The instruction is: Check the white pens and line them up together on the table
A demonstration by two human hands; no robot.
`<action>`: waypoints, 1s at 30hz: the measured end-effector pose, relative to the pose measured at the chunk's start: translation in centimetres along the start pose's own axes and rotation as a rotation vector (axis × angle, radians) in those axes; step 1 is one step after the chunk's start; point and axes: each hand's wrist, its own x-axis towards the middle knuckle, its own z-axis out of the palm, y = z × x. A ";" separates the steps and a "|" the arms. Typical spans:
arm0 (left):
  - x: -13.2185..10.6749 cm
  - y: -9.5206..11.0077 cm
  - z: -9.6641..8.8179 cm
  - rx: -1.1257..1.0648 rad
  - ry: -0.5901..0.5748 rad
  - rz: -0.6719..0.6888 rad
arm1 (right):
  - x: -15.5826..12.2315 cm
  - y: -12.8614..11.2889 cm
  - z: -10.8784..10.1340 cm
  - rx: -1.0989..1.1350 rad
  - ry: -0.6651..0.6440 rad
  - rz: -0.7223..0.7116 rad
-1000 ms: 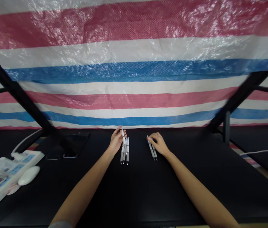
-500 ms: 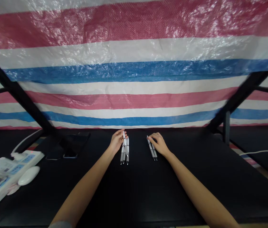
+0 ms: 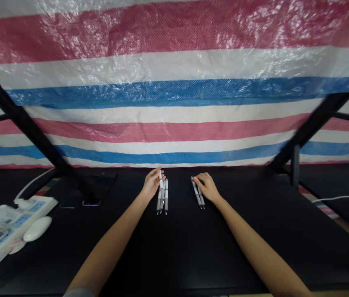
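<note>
On the black table (image 3: 174, 247) lie two small groups of white and grey pens. My left hand (image 3: 152, 184) is curled around the top of one pen (image 3: 161, 182), which rests against the left group of pens (image 3: 163, 200). My right hand (image 3: 207, 187) lies with bent fingers on the upper ends of the right pair of pens (image 3: 199, 198), fingertips touching them. The two groups lie about a hand's width apart, near the far edge of the table.
A striped red, white and blue tarp (image 3: 174, 82) hangs behind the table. Black frame bars (image 3: 22, 119) slant down at both sides. At the left lie a white power strip (image 3: 4, 231), a white mouse (image 3: 37, 228) and a dark phone (image 3: 95, 189). A white cable (image 3: 341, 199) runs at the right.
My left hand has shifted the pen it holds slightly, bringing it closer against the left group. My right hand has stayed on the right pair.
</note>
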 end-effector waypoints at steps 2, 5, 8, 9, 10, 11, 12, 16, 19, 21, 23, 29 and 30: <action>0.0 0.0 0.0 0.006 -0.002 0.005 | 0.0 0.1 0.0 -0.002 0.003 0.000; -0.1 0.0 0.1 0.014 -0.008 0.010 | 0.0 0.2 0.1 -0.004 0.003 0.004; -0.1 0.1 0.1 0.011 -0.005 0.010 | 0.1 0.1 0.0 -0.011 0.000 0.003; -0.1 0.1 0.2 0.007 -0.003 0.008 | 0.1 0.1 0.0 -0.013 -0.001 0.003; -0.1 0.1 0.2 0.002 -0.002 0.007 | 0.1 0.1 0.0 -0.013 -0.001 0.004; -0.1 0.1 0.2 -0.002 -0.003 0.004 | 0.1 0.1 0.0 -0.012 -0.002 0.005; -0.1 0.1 0.2 -0.005 -0.005 0.002 | 0.1 0.1 0.0 -0.011 -0.003 0.006; -0.1 0.1 0.1 0.003 -0.016 0.000 | 0.1 0.2 0.1 -0.013 -0.002 0.013; -0.1 0.0 0.0 0.009 -0.013 0.004 | 0.1 0.2 0.1 -0.013 0.002 0.012; 0.0 0.0 0.0 0.009 -0.007 0.005 | 0.1 0.2 0.1 -0.010 0.003 0.010; 0.0 0.0 0.0 0.003 -0.002 0.006 | 0.1 0.2 0.1 -0.005 0.004 0.010; -0.1 0.2 0.3 -0.027 0.023 -0.005 | 0.1 0.1 0.0 0.001 0.003 0.016; -0.1 0.2 0.3 -0.028 0.021 -0.006 | 0.1 0.1 0.0 -0.001 0.002 0.015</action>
